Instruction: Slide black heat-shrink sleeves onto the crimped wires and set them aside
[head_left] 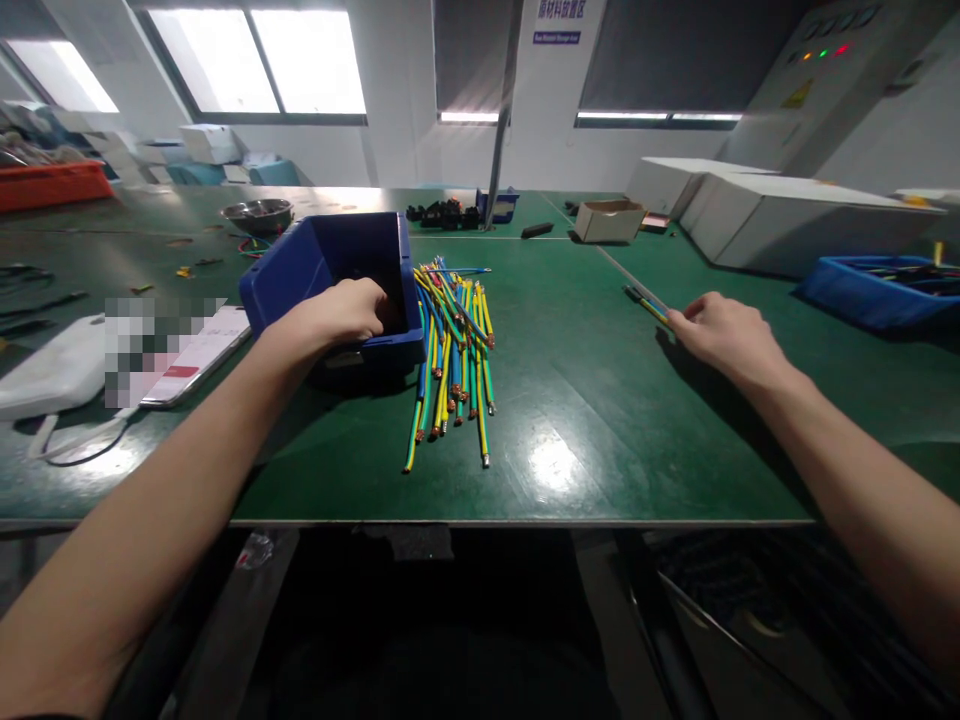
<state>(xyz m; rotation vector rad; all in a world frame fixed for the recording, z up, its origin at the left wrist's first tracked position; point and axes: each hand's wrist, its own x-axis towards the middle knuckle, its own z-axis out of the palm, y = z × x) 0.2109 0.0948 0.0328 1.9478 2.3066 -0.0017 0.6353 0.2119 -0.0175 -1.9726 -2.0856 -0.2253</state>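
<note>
My left hand (346,308) reaches over the front lip of a blue plastic bin (289,275). Its fingers curl down inside, and the bin's dark interior hides the fingertips and whatever they grip. Far to the right, my right hand (724,332) pinches a short green-and-yellow wire (657,312) with a dark end, low over the table. Between the hands lies a loose pile of cut wires (454,345), green-yellow and blue, with bare copper or metal-tipped ends. The pile sits against the bin's right side.
A phone (202,365) and a white device (56,365) with a cable lie left on the green table (577,400). A metal bowl (259,215) stands behind the bin. At right are a blue tray (862,300) and white boxes (802,220); a small carton (607,222) sits farther back.
</note>
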